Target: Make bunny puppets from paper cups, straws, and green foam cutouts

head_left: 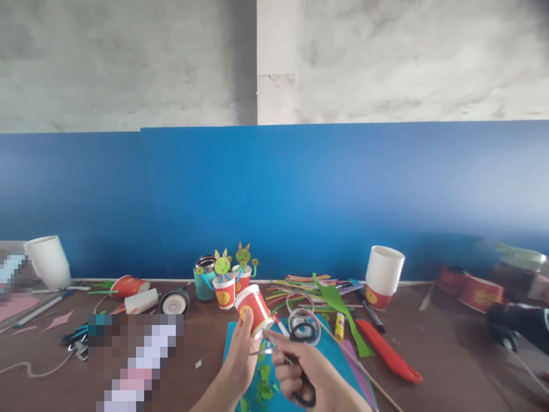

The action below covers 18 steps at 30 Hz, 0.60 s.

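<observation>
A red and white paper cup [254,309] is held tilted in my left hand [241,355], its fingers wrapped round the lower side. Just to the right, my right hand [295,363] grips black-handled scissors [307,389]. The scissor blades are parted and lie close to the cup's lower rim; whether they touch it I cannot tell. Beneath both hands lies a blue sheet [334,366] with green paper scraps [265,383] on it. Behind the cup stand two decorated cups [225,294] with green animal faces and pipe-cleaner arms.
A teal jar [204,283] stands behind the decorated cups. Rolls of tape [302,320], a glue stick [339,327], coloured sticks [295,286] and a red pouch [388,352] lie to the right. Stacked cups [384,274] stand farther back; a tipped cup [128,286] lies left.
</observation>
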Available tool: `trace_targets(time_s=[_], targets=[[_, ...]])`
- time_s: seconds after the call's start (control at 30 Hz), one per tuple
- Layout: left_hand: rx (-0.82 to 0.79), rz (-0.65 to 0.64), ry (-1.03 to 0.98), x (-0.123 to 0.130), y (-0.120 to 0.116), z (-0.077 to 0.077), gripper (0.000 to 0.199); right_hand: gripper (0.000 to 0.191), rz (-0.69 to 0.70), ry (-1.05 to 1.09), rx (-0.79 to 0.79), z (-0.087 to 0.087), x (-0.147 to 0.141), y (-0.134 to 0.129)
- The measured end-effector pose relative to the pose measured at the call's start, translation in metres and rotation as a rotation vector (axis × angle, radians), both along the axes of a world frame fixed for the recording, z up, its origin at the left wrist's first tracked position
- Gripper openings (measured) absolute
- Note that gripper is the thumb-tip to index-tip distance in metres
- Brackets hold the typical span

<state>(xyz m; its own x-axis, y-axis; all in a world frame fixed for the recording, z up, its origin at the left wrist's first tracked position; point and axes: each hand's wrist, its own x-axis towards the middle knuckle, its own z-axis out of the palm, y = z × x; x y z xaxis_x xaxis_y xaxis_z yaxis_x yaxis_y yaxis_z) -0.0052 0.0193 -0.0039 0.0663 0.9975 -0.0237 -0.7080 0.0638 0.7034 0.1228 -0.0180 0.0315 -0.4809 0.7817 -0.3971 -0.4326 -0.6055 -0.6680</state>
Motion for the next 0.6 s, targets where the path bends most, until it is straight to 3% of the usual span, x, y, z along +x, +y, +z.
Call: trace_targets(time_s=[0.1, 0.17, 0.27, 0.37, 0.47, 0.53, 0.6], targets=[[-0.024, 0.007, -0.037, -0.006, 0.006, 0.000, 0.053, 0.025, 0.035, -0.131, 0.072, 0.009, 0.007, 0.000], [-0.019, 0.071, -0.064, -0.011, 0.011, -0.002, 0.052, 0.031, 0.022, -0.481, 0.329, 0.009, 0.013, -0.001], [0.048, 0.192, -0.018, -0.015, 0.017, -0.005, 0.059, 0.039, 0.048, -1.024, 0.884, 0.000, 0.019, -0.006], [0.088, 0.282, 0.185, -0.016, 0.018, -0.010, 0.067, 0.050, 0.212, -1.289, 1.117, -0.012, 0.023, -0.011], [0.153, 0.332, 0.451, -0.014, 0.015, -0.013, 0.067, 0.044, 0.284, -1.454, 1.141, -0.012, 0.029, -0.007], [0.231, 0.370, 0.601, -0.011, 0.012, -0.016, 0.066, 0.034, 0.197, -1.726, 0.972, -0.006, 0.037, 0.002], [0.311, 0.403, 0.725, -0.007, 0.009, -0.020, 0.065, 0.038, 0.153, -1.973, 0.797, -0.002, 0.049, 0.014]])
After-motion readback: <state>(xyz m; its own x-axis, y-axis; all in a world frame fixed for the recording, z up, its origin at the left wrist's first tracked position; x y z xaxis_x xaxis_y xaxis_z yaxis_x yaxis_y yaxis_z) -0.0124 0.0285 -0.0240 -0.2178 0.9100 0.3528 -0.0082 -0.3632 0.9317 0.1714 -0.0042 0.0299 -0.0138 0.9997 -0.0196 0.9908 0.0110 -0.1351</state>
